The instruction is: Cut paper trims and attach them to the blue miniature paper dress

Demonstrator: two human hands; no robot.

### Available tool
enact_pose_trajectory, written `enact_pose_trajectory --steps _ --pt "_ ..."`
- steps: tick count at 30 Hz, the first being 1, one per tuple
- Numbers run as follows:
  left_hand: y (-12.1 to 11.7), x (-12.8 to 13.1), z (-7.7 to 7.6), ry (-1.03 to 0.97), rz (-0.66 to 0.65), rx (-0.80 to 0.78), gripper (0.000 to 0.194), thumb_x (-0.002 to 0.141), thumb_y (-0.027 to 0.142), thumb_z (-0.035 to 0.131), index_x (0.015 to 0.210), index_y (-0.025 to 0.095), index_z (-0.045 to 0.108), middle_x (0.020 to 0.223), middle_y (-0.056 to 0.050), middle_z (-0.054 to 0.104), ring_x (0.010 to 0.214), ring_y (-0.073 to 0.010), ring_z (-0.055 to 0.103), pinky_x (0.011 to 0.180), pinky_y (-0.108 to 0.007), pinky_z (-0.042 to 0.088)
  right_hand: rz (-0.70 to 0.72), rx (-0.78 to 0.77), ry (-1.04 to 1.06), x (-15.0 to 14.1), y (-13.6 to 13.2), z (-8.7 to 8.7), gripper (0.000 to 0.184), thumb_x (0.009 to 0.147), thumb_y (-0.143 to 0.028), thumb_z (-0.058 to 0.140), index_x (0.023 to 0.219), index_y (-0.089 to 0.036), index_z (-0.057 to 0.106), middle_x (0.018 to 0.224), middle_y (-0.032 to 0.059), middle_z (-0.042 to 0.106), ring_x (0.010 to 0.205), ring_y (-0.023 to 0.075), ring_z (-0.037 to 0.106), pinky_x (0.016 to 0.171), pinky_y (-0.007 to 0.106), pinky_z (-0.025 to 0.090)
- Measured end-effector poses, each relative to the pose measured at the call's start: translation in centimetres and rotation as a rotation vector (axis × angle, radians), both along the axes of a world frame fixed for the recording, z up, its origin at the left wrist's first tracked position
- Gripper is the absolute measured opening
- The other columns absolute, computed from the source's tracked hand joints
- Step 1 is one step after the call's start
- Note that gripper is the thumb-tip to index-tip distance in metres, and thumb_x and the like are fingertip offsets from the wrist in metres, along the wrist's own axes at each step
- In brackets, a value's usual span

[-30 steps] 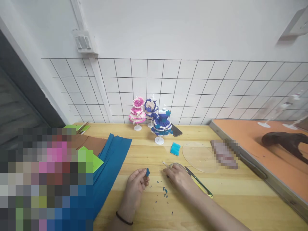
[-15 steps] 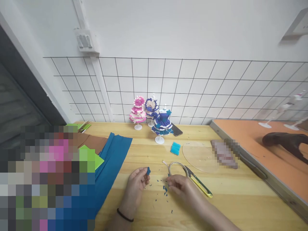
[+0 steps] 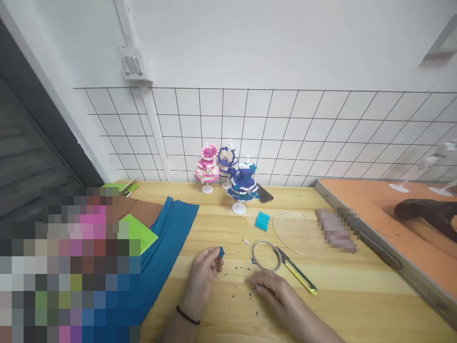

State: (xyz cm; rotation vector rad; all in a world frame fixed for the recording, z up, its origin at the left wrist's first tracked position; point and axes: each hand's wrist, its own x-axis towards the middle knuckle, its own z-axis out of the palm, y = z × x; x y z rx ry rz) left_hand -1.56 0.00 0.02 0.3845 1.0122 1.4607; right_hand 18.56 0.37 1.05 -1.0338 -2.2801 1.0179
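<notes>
My left hand is closed in a pinch on a small dark blue cut-out with a wavy, petal-like edge, held just above the wooden table. My right hand is low over the tabletop, thumb and fingers brought together around some blue scraps. More blue scraps lie loose between the hands. Just beyond my right hand is a thin roll of tape with its end pulled out. Snips with yellow-green handles lie against the roll, their dark blades partly behind it.
Several small dress-form figures in pink and blue paper ruffles stand at the back, by a dark phone. A turquoise pad and a clear round sheet lie mid-table. Blue crepe paper is at left; an orange board at right.
My right hand has drawn back from the tape roll towards me, and the clump of blue scraps beside it has shifted. The left hand keeps its pinch. The view has turned slightly left.
</notes>
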Motion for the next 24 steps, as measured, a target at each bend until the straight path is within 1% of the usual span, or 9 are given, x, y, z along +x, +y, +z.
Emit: enact_pose_trajectory --steps 5,10,12,14,19,22,24 --pt "0.1 0.1 -0.1 0.005 0.002 0.001 0.012 0.065 0.021 0.066 0.068 0.012 0.059 0.059 0.000 0.055 0.054 -0.0079 0.051 0.051 -0.018 0.038 0.019 -0.044 0.024 0.1 -0.9 0.1 0.023 0.087 -0.022 0.039 0.089 -0.019 0.062 0.088 0.0067 0.061 0.084 0.0171 0.056 0.076 0.027 0.043" --pt "0.1 0.0 -0.1 0.012 0.006 -0.001 0.013 0.065 0.021 0.067 0.068 0.012 0.058 0.058 0.001 0.054 0.054 -0.0076 0.050 0.050 -0.018 0.037 -0.027 -0.112 0.063 0.1 -1.1 -0.6 0.023 0.086 -0.024 0.042 0.077 -0.018 0.062 0.078 0.0046 0.061 0.074 0.0155 0.058 0.069 0.024 0.044" --pt "0.1 0.1 0.0 0.015 0.001 0.000 0.013 0.065 0.021 0.067 0.068 0.012 0.058 0.058 0.001 0.054 0.054 -0.0078 0.050 0.049 -0.018 0.038 -0.060 -0.079 0.027 0.1 -0.7 -0.9 0.023 0.085 -0.025 0.043 0.074 -0.018 0.062 0.074 0.0039 0.061 0.072 0.0157 0.057 0.067 0.024 0.043" --pt "0.1 0.1 0.1 0.017 -0.003 -0.001 0.013 0.065 0.021 0.067 0.068 0.012 0.058 0.058 0.001 0.055 0.054 -0.0081 0.051 0.049 -0.018 0.038 -0.080 -0.011 -0.023 0.0 -0.3 -1.1 0.024 0.085 -0.025 0.042 0.072 -0.018 0.061 0.072 0.0038 0.061 0.071 0.0161 0.057 0.066 0.024 0.043" --pt "0.1 0.1 -0.1 0.017 0.000 -0.008 0.014 0.064 0.022 0.068 0.068 0.012 0.058 0.059 0.000 0.055 0.054 -0.0082 0.051 0.049 -0.019 0.038 -0.083 0.114 -0.126 -0.8 0.4 -1.2 0.029 0.088 -0.022 0.036 0.070 -0.018 0.059 0.074 0.0046 0.059 0.070 0.0155 0.056 0.065 0.024 0.041" --pt "0.1 0.1 -0.2 0.015 0.000 -0.006 0.014 0.064 0.022 0.068 0.067 0.012 0.058 0.058 0.000 0.055 0.053 -0.0081 0.051 0.049 -0.018 0.038 -0.040 0.160 -0.157 -1.8 0.7 -0.8 0.029 0.086 -0.014 0.035 0.070 -0.017 0.059 0.073 0.0044 0.057 0.068 0.0145 0.055 0.062 0.022 0.039" --pt "0.1 0.1 -0.3 0.013 -0.001 -0.004 0.014 0.064 0.022 0.068 0.067 0.012 0.058 0.058 0.000 0.055 0.054 -0.0080 0.051 0.049 -0.018 0.038 0.011 0.161 -0.136 -2.5 0.8 -0.5 0.029 0.085 -0.009 0.035 0.075 -0.017 0.060 0.074 0.0044 0.058 0.070 0.0141 0.055 0.061 0.021 0.039"
